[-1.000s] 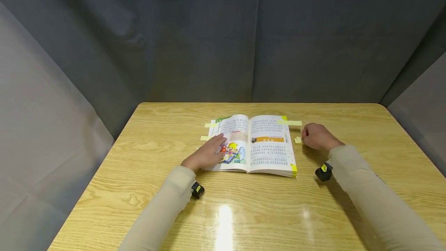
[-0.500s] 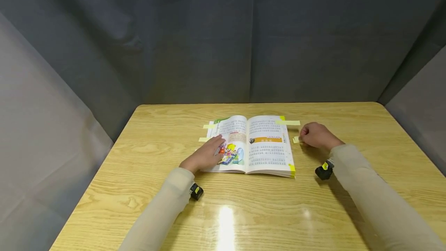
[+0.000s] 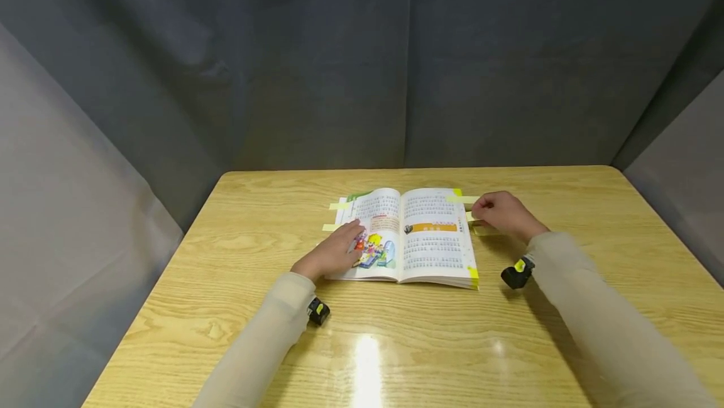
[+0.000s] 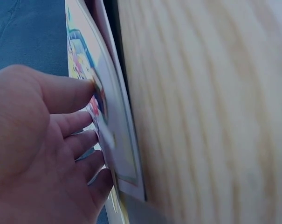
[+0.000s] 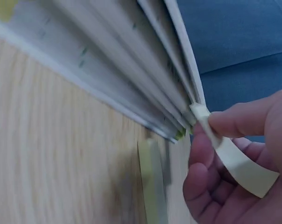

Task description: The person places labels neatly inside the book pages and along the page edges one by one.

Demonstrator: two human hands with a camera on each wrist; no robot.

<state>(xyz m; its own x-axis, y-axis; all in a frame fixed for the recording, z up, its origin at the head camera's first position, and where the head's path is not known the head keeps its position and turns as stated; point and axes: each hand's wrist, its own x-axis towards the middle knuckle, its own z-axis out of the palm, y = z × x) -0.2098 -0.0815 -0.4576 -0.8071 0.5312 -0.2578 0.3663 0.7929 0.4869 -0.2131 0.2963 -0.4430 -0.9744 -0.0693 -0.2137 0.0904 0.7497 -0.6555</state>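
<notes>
An open book [image 3: 432, 254] with printed text and a cartoon picture lies on the table. My left hand [image 3: 334, 251] rests on its left page, fingers extended; in the left wrist view the thumb and fingertips [image 4: 87, 140] touch the paper. At the book's right edge, my right hand [image 3: 504, 214] pinches a pale yellow sticky note strip [image 5: 245, 170] between thumb and fingers. The strip's free end overlaps the page edges in the right wrist view. A pad of sticky notes [image 5: 152, 182] lies on the table beside the book, partly under the right hand in the head view.
Another yellow strip [image 3: 457, 199] sticks out from the upper right page. Two more strips, an upper one [image 3: 339, 206] and a lower one [image 3: 330, 227], project from the left side. Dark curtains [image 3: 317, 81] hang behind the wooden table [image 3: 254, 219].
My right hand has pulled away from the sticky note pad and moved left to the book's edge with a strip in its fingers. The left hand stays on the page.
</notes>
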